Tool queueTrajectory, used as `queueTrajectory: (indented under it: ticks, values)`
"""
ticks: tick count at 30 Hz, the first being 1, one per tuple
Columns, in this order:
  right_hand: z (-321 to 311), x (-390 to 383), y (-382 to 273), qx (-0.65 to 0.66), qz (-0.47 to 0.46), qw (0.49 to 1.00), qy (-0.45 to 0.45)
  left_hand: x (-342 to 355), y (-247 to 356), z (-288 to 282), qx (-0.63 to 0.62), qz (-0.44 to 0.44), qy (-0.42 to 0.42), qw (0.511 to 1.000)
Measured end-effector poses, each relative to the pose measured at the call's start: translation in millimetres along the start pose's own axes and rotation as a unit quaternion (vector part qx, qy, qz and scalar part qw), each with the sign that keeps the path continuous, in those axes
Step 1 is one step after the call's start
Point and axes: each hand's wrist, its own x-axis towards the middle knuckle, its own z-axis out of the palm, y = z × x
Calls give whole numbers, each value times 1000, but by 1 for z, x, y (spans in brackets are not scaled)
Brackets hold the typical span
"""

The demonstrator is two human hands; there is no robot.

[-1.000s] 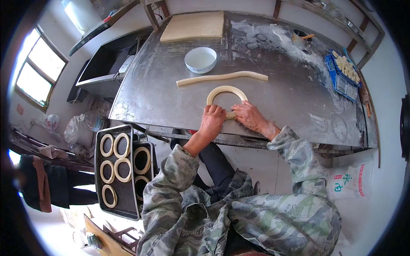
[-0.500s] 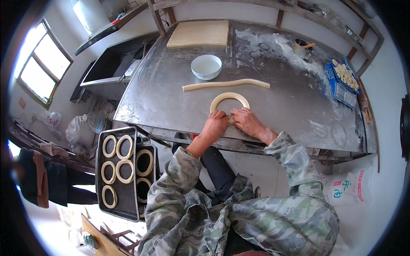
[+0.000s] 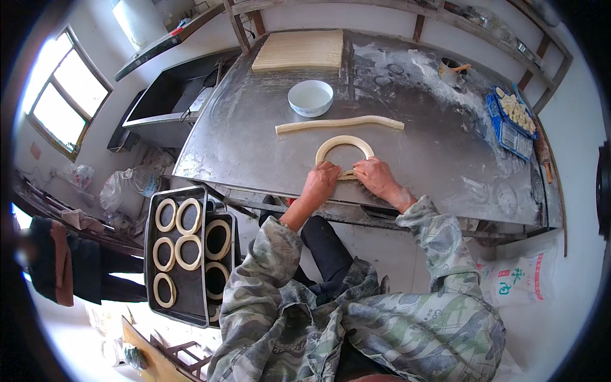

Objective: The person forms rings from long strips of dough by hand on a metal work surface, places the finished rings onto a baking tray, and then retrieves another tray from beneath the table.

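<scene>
At the near edge of the steel table point(image 3: 445, 178) lies a pale dough ring point(image 3: 344, 140). My left hand point(image 3: 319, 181) grips the ring's near left part with curled fingers. My right hand point(image 3: 377, 176) has closed fingers on its near right part, and a short stretch of overlapping dough shows between the two hands. Just beyond the ring is a long straight dough strip point(image 3: 337, 124), lying crosswise, with a white bowl point(image 3: 310, 100) of clear liquid behind it.
Ridged dough slab point(image 3: 297, 51) at the back; floury cup point(image 3: 450, 73), blue trays point(image 3: 512, 137) with dough pieces and rolling pin point(image 3: 543, 153) at right. Black baking trays point(image 3: 184, 286) of dough rings stand lower left. A sink point(image 3: 162, 95) is left, a sack point(image 3: 515, 280) lower right.
My hands drew together over the ring's near part, then moved slightly apart, still on it. The whole view has shifted a little, the table appearing lower and farther right.
</scene>
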Motion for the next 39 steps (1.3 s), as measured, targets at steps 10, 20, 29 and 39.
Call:
queueTrajectory:
  ticks: [10, 20, 29, 39]
  values:
    - [19, 4, -4, -86, -101, 989, 66, 3, -2, -1, 173, 111, -99, 974]
    - [18, 3, -8, 18, -92, 994, 53, 5, 4, 8, 103, 40, -44, 993]
    - [18, 5, -11, 68, -114, 989, 63, 8, 2, 16, 145, 37, -62, 987]
    - [21, 2, -9, 126, -49, 990, 29, 11, 5, 18, 172, 39, -63, 982]
